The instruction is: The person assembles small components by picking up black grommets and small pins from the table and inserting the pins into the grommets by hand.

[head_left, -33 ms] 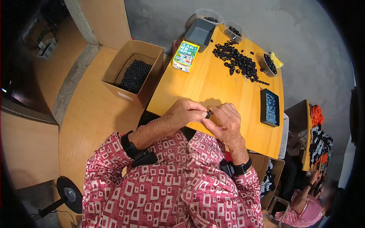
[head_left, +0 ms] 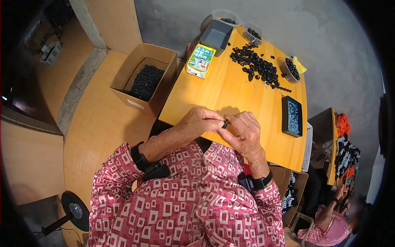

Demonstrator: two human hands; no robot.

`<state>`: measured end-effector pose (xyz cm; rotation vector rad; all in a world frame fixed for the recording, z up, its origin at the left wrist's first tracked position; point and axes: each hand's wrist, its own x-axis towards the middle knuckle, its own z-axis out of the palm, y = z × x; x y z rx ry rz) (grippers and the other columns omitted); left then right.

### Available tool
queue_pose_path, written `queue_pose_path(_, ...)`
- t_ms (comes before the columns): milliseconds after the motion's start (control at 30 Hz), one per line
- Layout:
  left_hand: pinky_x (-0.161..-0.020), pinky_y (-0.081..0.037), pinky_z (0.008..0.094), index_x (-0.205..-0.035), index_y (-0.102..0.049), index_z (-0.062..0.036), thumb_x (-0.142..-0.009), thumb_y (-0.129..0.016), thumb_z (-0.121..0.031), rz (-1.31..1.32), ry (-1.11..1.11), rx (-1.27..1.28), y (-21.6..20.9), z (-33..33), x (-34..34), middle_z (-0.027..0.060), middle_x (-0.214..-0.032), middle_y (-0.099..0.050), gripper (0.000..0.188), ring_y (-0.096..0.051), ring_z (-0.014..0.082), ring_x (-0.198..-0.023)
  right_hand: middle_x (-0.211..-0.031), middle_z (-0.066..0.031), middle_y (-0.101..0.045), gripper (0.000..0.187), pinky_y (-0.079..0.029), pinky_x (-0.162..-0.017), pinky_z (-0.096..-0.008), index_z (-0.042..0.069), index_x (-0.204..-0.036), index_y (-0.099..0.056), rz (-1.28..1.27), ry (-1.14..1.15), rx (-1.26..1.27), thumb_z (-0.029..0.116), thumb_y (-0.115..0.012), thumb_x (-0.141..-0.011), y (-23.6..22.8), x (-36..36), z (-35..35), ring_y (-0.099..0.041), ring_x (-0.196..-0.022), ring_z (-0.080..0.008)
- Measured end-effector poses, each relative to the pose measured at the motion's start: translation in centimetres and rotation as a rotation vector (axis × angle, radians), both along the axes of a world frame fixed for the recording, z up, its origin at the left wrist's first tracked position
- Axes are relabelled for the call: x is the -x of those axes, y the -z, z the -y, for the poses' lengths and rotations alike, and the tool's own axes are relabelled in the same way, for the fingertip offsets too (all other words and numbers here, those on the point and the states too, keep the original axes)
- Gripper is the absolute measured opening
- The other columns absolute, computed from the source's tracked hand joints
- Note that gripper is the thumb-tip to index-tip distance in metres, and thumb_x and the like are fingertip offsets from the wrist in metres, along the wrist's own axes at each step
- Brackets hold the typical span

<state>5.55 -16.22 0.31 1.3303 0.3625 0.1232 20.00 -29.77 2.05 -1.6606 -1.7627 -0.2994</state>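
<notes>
Over the near edge of the wooden table, my left hand [head_left: 207,120] and my right hand [head_left: 243,132] meet at the fingertips. Pinched between them is a small black round part [head_left: 226,123], partly covered by fingers. It looks like the ring-shaped pieces in the loose black pile [head_left: 257,64] farther back on the table. Both hands are closed on this one part. To the right of my hands lies a black tray [head_left: 284,123] holding many tiny pale bluish pieces, too small to name.
A cardboard box [head_left: 119,80] of black parts stands left of the table [head_left: 197,96]. On the table are a green-and-yellow carton [head_left: 200,61], a grey tray [head_left: 216,35] and clear tubs, one a round tub [head_left: 284,71]. Another person [head_left: 329,226] sits at lower right.
</notes>
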Motion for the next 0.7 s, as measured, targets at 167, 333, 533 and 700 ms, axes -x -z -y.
queue_pose_path(167,-0.083,-0.049,0.0262,-0.106,-0.066,0.0055,-0.09,-0.065,-0.021,-0.032,0.052,-0.077,0.0,-0.2,0.02,0.0082,-0.095,-0.067,0.031,-0.062,0.0128,-0.089,-0.071,-0.0075,-0.059,0.023,-0.045,-0.063,-0.0352,0.002,-0.079,-0.065,-0.004,-0.028,0.004,0.012,-0.081,-0.066,-0.21,0.03,0.08,-0.058,-0.067,-0.0235)
queue_pose_path(333,-0.078,-0.049,0.0253,-0.105,-0.068,0.0047,-0.09,-0.064,-0.021,0.005,0.038,-0.075,-0.36,-0.06,0.24,0.0062,-0.09,-0.067,0.03,-0.06,0.0109,-0.085,-0.07,-0.0073,-0.057,0.022,-0.044,-0.063,-0.0354,0.001,-0.079,-0.065,0.071,-0.02,-0.051,0.011,-0.08,-0.067,-0.23,0.26,0.24,-0.057,-0.066,-0.023)
queue_pose_path(533,-0.082,-0.049,0.0243,-0.109,-0.066,0.0024,-0.092,-0.064,-0.02,0.041,-0.02,-0.015,-0.35,0.41,0.18,0.0046,-0.096,-0.065,0.028,-0.06,0.0098,-0.09,-0.073,-0.0076,-0.058,0.032,-0.045,-0.064,-0.0354,0.0,-0.091,-0.068,0.106,0.013,-0.086,0.014,-0.083,-0.067,-0.18,0.45,-0.08,-0.058,-0.068,-0.0229)
queue_pose_path(700,-0.082,-0.048,0.0249,-0.107,-0.067,0.0023,-0.092,-0.064,-0.019,0.054,-0.034,-0.078,-0.32,0.26,-0.33,0.0039,-0.096,-0.065,0.027,-0.059,0.0093,-0.09,-0.076,-0.0083,-0.06,0.035,-0.047,-0.067,-0.0356,0.0,-0.095,-0.068,0.103,0.044,-0.051,0.016,-0.084,-0.068,-0.44,0.42,0.06,-0.06,-0.071,-0.0238)
